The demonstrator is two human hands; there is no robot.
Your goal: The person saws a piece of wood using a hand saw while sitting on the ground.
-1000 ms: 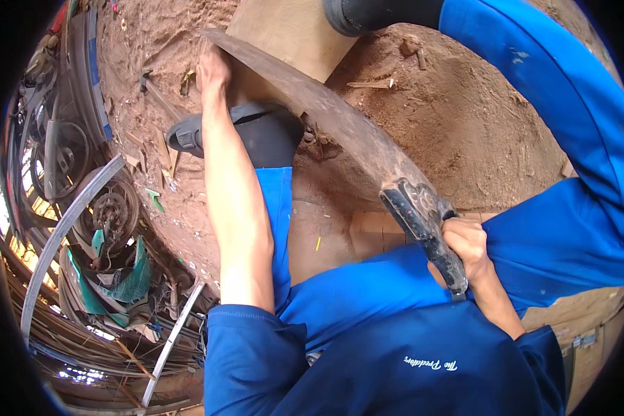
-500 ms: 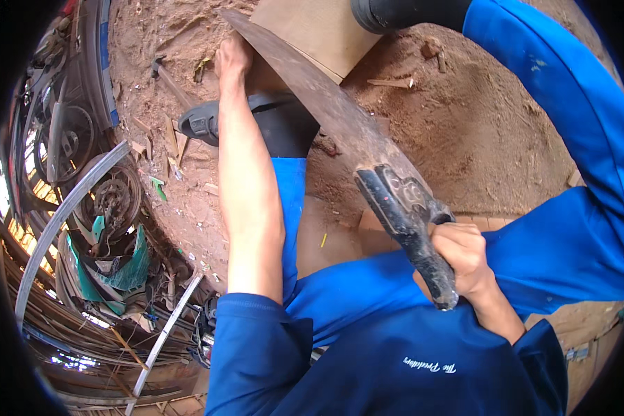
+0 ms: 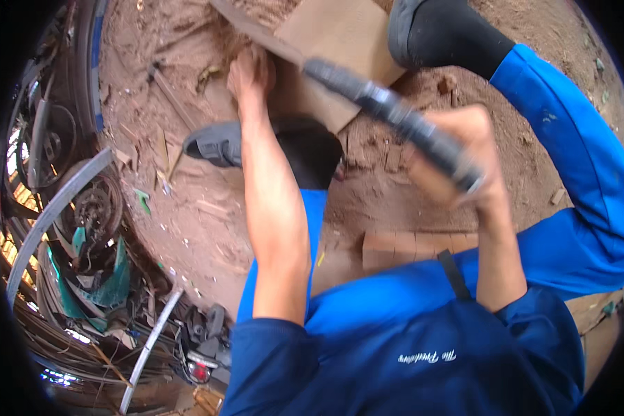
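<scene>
My right hand [image 3: 457,149] grips the black handle of a hand saw [image 3: 270,38], blurred by motion, its long rusty blade slanting up to the upper left. Under the blade my left hand [image 3: 251,75] has its fingers curled down at the left edge of a tan wooden board [image 3: 329,35]; what they hold is unclear. My left shoe [image 3: 211,142] rests just below that hand, and my right shoe [image 3: 401,31] is by the board's upper right.
A hammer [image 3: 173,97] and wood scraps lie on dusty ground [image 3: 180,208]. Along the left are tangled metal parts, wheels, green plastic [image 3: 118,277] and bent rails [image 3: 45,215]. A short wooden block [image 3: 395,249] sits between my legs.
My right hand and the saw have swung upward, the handle now higher and more slanted. My left hand has shifted slightly right and stays curled at the board.
</scene>
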